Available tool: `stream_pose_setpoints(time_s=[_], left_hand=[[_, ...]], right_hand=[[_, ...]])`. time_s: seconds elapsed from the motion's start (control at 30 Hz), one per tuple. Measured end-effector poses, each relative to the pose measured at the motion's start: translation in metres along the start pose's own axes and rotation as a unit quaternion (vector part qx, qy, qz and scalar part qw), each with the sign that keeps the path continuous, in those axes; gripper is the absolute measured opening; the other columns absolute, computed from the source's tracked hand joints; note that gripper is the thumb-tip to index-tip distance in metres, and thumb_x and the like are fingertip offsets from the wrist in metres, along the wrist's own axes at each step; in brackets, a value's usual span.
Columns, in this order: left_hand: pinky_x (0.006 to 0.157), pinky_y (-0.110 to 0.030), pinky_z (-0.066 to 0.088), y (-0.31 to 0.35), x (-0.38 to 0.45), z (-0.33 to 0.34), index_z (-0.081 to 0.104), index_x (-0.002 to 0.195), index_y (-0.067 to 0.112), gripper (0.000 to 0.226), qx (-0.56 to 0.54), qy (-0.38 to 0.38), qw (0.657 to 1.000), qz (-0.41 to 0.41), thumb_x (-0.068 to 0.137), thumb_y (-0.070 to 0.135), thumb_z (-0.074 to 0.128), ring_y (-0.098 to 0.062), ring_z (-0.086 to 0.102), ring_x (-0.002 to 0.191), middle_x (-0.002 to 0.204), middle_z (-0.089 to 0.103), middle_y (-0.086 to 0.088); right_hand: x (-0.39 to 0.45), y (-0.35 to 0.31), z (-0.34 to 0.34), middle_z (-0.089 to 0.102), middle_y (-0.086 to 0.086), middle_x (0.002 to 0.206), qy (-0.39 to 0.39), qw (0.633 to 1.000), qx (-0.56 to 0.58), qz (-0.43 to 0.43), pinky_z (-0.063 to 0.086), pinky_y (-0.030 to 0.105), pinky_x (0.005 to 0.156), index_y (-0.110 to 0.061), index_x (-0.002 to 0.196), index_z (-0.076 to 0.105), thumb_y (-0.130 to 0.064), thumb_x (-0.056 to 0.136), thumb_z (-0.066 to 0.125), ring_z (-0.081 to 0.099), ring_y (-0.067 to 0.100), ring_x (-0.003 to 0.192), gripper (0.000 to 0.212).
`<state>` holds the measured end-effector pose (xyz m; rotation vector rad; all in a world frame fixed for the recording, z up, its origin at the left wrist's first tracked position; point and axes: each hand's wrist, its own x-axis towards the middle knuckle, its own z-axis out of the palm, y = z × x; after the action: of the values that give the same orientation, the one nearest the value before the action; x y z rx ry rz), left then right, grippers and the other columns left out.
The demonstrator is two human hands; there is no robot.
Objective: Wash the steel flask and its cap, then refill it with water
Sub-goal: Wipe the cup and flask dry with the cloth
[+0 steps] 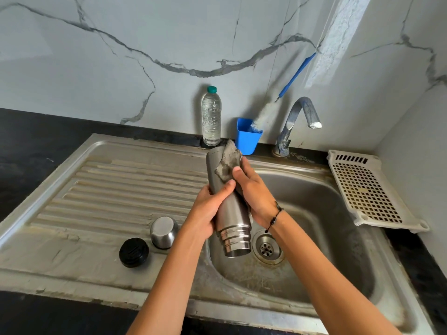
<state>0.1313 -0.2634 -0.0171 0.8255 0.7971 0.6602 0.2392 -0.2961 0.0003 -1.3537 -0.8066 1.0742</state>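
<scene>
**Steel flask held over a worn sink**

A dark stone desk (29,151) carries a dull, stained steel sink (326,317), its ribbed draining board (116,189) on the left and the round-cornered basin with a drain (266,249) on the right. On the near board lie a black ridged stopper (133,252) and, just beside it, a rounded steel cap (164,232) set mouth-down. Over the basin's left edge the left hand (208,211) grips the brushed steel flask (227,201), mouth tilted down and near. The right hand (254,194) presses a grey, coarse scrub pad (227,163) against the flask's upper body. Farther right a white perforated plastic tray (367,192) leans on the sink rim. At the back stand a clear ribbed water bottle (211,117) with no readable label, a blue plastic cup (248,136) holding a bottle brush (285,90), and a curved chrome tap (297,119), before a white grey-veined marble wall (121,56).
</scene>
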Motion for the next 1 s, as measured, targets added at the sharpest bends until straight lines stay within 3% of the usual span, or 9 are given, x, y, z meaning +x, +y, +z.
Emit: stream_pose_setpoints(time_s=[0.13, 0.27, 0.43, 0.53, 0.63, 0.7, 0.83, 0.93, 1.0], left_hand=[[0.077, -0.039, 0.057, 0.001, 0.002, -0.007, 0.059, 0.119, 0.003, 0.066, -0.048, 0.024, 0.999, -0.008, 0.064, 0.037, 0.074, -0.031, 0.067, 0.097, 0.107, 0.069, -0.018], [0.078, -0.041, 0.057, 0.001, 0.001, -0.007, 0.056, 0.121, -0.001, 0.072, -0.119, 0.055, 0.991, -0.015, 0.067, 0.043, 0.071, -0.033, 0.066, 0.098, 0.113, 0.065, -0.024], [0.085, -0.042, 0.054, 0.000, -0.001, 0.000, 0.062, 0.119, 0.002, 0.069, -0.083, 0.043, 0.995, -0.046, 0.066, 0.043, 0.072, -0.034, 0.065, 0.098, 0.115, 0.065, -0.023], [0.089, -0.044, 0.053, 0.003, -0.006, 0.007, 0.065, 0.114, 0.006, 0.064, -0.024, 0.035, 0.998, -0.046, 0.065, 0.048, 0.066, -0.033, 0.066, 0.100, 0.106, 0.069, -0.019], [0.088, -0.037, 0.049, 0.003, -0.010, 0.010, 0.063, 0.111, 0.002, 0.046, -0.038, -0.006, 0.998, -0.055, 0.086, 0.039, 0.056, -0.024, 0.064, 0.093, 0.095, 0.070, -0.012], [0.087, -0.033, 0.046, 0.006, -0.012, 0.010, 0.062, 0.101, 0.003, 0.037, -0.051, -0.014, 0.997, -0.064, 0.089, 0.037, 0.054, -0.020, 0.059, 0.088, 0.086, 0.064, -0.010], [0.093, -0.039, 0.050, 0.015, -0.009, 0.012, 0.064, 0.110, 0.005, 0.046, 0.028, -0.003, 0.997, -0.073, 0.089, 0.044, 0.053, -0.027, 0.065, 0.100, 0.103, 0.070, -0.015], [0.076, -0.034, 0.055, 0.015, -0.007, 0.015, 0.065, 0.106, 0.010, 0.040, 0.133, 0.080, 0.987, -0.032, 0.086, 0.044, 0.061, -0.022, 0.068, 0.086, 0.097, 0.072, -0.011], [0.067, -0.028, 0.052, 0.013, -0.013, 0.015, 0.056, 0.112, 0.013, 0.044, 0.162, 0.080, 0.983, -0.015, 0.081, 0.040, 0.069, -0.016, 0.066, 0.084, 0.099, 0.068, -0.006]], right_hand=[[-0.049, 0.007, 0.002, 0.060, 0.002, 0.128, -0.035, 0.999, 0.034, 0.010, 0.042, 0.041, 0.104, -0.023, 0.142, 0.036, -0.017, 0.099, 0.042, 0.059, 0.018, 0.115, 0.044], [-0.084, 0.016, 0.005, 0.056, -0.001, 0.133, -0.032, 0.996, 0.084, 0.026, 0.037, 0.040, 0.109, -0.025, 0.144, 0.033, -0.006, 0.099, 0.037, 0.054, 0.014, 0.121, 0.049], [-0.069, 0.013, 0.010, 0.024, -0.013, 0.153, -0.021, 1.000, 0.005, 0.004, 0.027, 0.045, 0.114, -0.070, 0.118, 0.036, -0.034, 0.081, 0.051, 0.029, 0.012, 0.139, 0.054], [-0.040, -0.006, 0.004, 0.025, -0.011, 0.153, 0.009, 0.999, -0.007, -0.031, 0.022, 0.046, 0.115, -0.062, 0.132, 0.028, -0.042, 0.071, 0.049, 0.027, 0.014, 0.140, 0.067], [-0.017, -0.038, -0.002, 0.049, -0.003, 0.140, 0.006, 0.999, 0.034, -0.025, 0.046, 0.035, 0.098, -0.044, 0.142, 0.027, -0.025, 0.091, 0.038, 0.057, 0.012, 0.109, 0.055], [-0.006, -0.044, -0.009, 0.056, 0.000, 0.132, -0.005, 1.000, 0.026, -0.014, 0.050, 0.028, 0.081, -0.041, 0.142, 0.030, -0.017, 0.097, 0.031, 0.060, 0.012, 0.089, 0.051], [-0.008, -0.029, -0.010, 0.053, -0.003, 0.136, 0.004, 0.998, 0.047, -0.032, 0.042, 0.040, 0.103, -0.039, 0.140, 0.036, -0.017, 0.090, 0.040, 0.057, 0.016, 0.114, 0.055], [-0.011, -0.006, -0.010, 0.049, -0.006, 0.140, 0.044, 0.996, 0.072, -0.040, 0.038, 0.042, 0.108, -0.040, 0.137, 0.041, -0.014, 0.090, 0.043, 0.051, 0.015, 0.124, 0.054], [-0.014, 0.003, -0.010, 0.040, -0.007, 0.147, 0.069, 0.994, 0.066, -0.047, 0.032, 0.043, 0.111, -0.050, 0.128, 0.047, -0.021, 0.085, 0.049, 0.040, 0.014, 0.133, 0.052]])
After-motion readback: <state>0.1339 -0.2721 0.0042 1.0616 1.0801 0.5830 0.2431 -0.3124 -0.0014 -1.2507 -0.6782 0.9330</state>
